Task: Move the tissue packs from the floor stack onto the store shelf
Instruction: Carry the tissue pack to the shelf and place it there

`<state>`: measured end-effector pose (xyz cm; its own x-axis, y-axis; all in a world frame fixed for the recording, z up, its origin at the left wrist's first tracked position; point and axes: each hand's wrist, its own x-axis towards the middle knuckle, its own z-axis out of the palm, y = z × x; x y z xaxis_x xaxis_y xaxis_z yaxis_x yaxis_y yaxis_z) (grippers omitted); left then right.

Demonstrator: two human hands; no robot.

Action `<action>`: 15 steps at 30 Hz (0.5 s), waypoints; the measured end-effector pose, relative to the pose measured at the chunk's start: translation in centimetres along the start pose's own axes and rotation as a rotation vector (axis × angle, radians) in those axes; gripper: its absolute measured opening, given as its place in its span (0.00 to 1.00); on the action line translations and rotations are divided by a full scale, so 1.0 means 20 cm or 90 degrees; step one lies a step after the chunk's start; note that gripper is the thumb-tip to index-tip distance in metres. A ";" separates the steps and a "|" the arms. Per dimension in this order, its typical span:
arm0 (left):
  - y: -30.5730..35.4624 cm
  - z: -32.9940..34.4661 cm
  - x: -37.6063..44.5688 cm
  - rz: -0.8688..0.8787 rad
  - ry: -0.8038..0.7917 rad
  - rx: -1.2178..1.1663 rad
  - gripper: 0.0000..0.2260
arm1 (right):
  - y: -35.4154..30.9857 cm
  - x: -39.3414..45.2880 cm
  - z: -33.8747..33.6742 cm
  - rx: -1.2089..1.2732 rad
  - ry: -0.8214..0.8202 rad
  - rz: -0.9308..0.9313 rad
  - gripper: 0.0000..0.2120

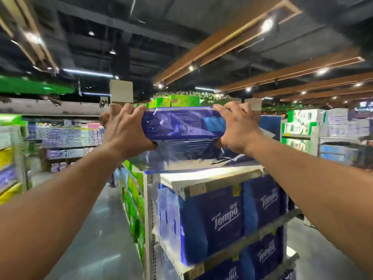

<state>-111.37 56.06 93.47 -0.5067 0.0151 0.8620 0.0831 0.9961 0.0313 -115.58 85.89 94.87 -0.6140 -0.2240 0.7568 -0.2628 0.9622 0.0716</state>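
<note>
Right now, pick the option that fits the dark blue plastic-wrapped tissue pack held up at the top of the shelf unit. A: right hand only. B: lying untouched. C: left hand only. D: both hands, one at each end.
D: the left hand and right hand each grip one end of the dark blue plastic-wrapped tissue pack.

Tissue pack [182, 124] above top shelf [203, 174]; stocked packs [220, 219] beneath

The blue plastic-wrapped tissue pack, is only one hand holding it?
No, the left hand grips one end of the blue plastic-wrapped tissue pack and the right hand grips the other.
</note>
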 end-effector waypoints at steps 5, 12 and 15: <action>-0.02 0.35 0.22 -0.033 -0.033 0.053 0.43 | 0.14 0.34 0.34 0.041 -0.038 -0.020 0.52; 0.05 0.67 0.52 -0.078 -0.149 0.150 0.44 | 0.33 0.77 0.74 0.120 -0.128 -0.070 0.58; 0.10 0.72 0.71 -0.084 -0.196 0.186 0.42 | 0.42 0.94 0.82 0.172 -0.172 -0.080 0.54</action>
<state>-130.74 59.61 98.44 -0.7328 -0.1329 0.6674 -0.2231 0.9735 -0.0511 -141.49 87.27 99.03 -0.7287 -0.4052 0.5522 -0.5131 0.8570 -0.0482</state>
